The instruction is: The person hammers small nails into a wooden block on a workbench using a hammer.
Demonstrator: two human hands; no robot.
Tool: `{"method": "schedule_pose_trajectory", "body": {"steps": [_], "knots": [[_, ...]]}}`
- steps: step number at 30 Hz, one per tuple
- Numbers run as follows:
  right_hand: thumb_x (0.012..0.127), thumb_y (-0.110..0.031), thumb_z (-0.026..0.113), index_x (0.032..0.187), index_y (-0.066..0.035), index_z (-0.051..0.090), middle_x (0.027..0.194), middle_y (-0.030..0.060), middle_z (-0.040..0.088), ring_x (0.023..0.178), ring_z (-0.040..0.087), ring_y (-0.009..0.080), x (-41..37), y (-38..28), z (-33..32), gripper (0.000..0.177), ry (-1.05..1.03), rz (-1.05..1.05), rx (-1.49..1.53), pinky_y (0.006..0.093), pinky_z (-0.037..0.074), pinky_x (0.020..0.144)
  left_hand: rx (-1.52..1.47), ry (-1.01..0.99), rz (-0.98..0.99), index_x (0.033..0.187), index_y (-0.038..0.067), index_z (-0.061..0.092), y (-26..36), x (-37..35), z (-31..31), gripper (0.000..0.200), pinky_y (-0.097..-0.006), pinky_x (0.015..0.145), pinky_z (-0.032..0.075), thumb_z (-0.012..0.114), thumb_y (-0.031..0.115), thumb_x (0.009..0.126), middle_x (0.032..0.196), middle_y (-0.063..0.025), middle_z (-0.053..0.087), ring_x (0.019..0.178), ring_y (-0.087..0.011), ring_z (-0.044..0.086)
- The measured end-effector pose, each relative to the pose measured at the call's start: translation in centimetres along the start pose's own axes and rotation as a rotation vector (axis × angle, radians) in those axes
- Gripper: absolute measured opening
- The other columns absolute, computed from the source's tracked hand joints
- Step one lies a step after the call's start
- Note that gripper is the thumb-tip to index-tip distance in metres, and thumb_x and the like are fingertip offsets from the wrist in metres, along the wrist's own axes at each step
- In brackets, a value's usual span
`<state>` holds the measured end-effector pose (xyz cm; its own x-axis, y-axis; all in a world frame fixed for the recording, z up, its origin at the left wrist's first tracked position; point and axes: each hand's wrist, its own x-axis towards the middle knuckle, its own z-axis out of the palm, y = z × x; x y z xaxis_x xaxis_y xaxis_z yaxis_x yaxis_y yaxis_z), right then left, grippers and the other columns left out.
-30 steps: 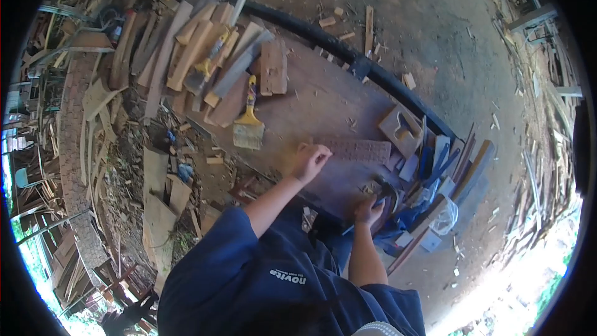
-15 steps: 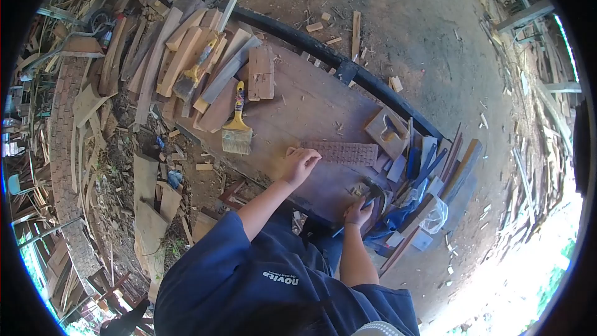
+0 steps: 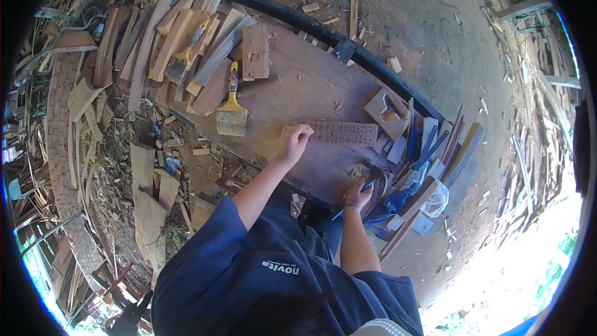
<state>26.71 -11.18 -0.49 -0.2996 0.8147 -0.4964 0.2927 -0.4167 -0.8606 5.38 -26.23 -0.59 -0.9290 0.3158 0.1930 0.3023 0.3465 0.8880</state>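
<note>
A carved strip of reddish-brown wood (image 3: 343, 134) with a raised pattern lies on the wooden bench top (image 3: 286, 96). My left hand (image 3: 295, 144) is at the strip's left end, its fingertips pinched together; anything between them is too small to make out. Nearer my body, my right hand (image 3: 358, 195) is closed around a slim tool with a blue-grey part showing, its kind partly hidden by the fingers. Beside that hand are wood scraps and a dark curved object (image 3: 380, 177). A wide paintbrush with a yellow handle (image 3: 232, 102) lies to the left of the strip.
Wood offcuts (image 3: 180, 43) and a second yellow-handled brush (image 3: 189, 50) are piled at the upper left. A wooden block with a cut-out (image 3: 388, 113), blue-handled tools (image 3: 429, 149) and a clear plastic bag (image 3: 436, 199) sit at the right. A black beam (image 3: 385, 78) edges the bench.
My left hand has lifted slightly and turned, its fingers drawn into a tighter pinch beside the carved strip. The right hand stays nearly in place. The whole view has shifted a little.
</note>
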Motion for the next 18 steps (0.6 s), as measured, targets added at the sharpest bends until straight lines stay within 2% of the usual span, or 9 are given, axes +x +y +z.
{"method": "schedule_pose_trajectory", "body": {"steps": [4,7,10,15,18], "knots": [[0.101,-0.026,0.056,0.116,-0.01,0.046,0.057,-0.0009,0.043,0.037,0.04,0.0091,0.0,0.2,-0.1,0.024,-0.012,-0.028,-0.033,0.0267,0.034,0.031,-0.11,-0.007,-0.082,0.081,0.012,0.063,0.7,0.6,-0.2,0.011,-0.0326,0.071,0.041,0.074,0.012,0.083,0.079,-0.0004,0.072,0.065,-0.0171,0.065],[0.101,-0.025,0.056,0.115,-0.01,0.046,0.056,-0.0005,0.043,0.036,0.04,0.0095,0.1,0.3,-0.1,0.023,-0.009,-0.014,-0.021,0.0272,0.034,0.03,0.016,-0.114,-0.067,0.079,0.012,0.063,0.4,0.4,-0.2,0.011,-0.0319,0.069,0.041,0.074,0.013,0.083,0.078,-0.0006,0.072,0.061,-0.0177,0.064],[0.101,-0.021,0.053,0.122,-0.006,0.046,0.059,0.0014,0.047,0.037,0.043,0.0104,-0.1,0.0,-0.1,0.027,0.0,-0.014,-0.014,0.027,0.036,0.032,0.031,-0.109,-0.029,0.079,0.012,0.064,0.1,0.4,0.0,0.011,-0.0316,0.069,0.041,0.074,0.013,0.082,0.079,-0.0006,0.073,0.063,-0.0173,0.064],[0.101,-0.022,0.054,0.119,-0.007,0.046,0.059,0.0015,0.047,0.037,0.043,0.0104,-0.1,-0.2,-0.1,0.025,-0.015,-0.006,-0.042,0.0269,0.036,0.032,-0.023,0.0,-0.07,0.08,0.012,0.064,-0.2,0.1,0.6,0.011,-0.0315,0.069,0.04,0.074,0.013,0.082,0.082,0.0004,0.073,0.065,-0.0165,0.064],[0.101,-0.024,0.054,0.116,-0.008,0.047,0.057,0.0007,0.045,0.037,0.043,0.0103,-0.4,-0.7,0.2,0.023,-0.012,-0.007,-0.034,0.0271,0.036,0.031,-0.026,-0.018,-0.032,0.082,0.013,0.064,-0.1,0.1,0.4,0.01,-0.0306,0.07,0.039,0.075,0.013,0.083,0.082,0.0017,0.073,0.065,-0.0151,0.064]]}}
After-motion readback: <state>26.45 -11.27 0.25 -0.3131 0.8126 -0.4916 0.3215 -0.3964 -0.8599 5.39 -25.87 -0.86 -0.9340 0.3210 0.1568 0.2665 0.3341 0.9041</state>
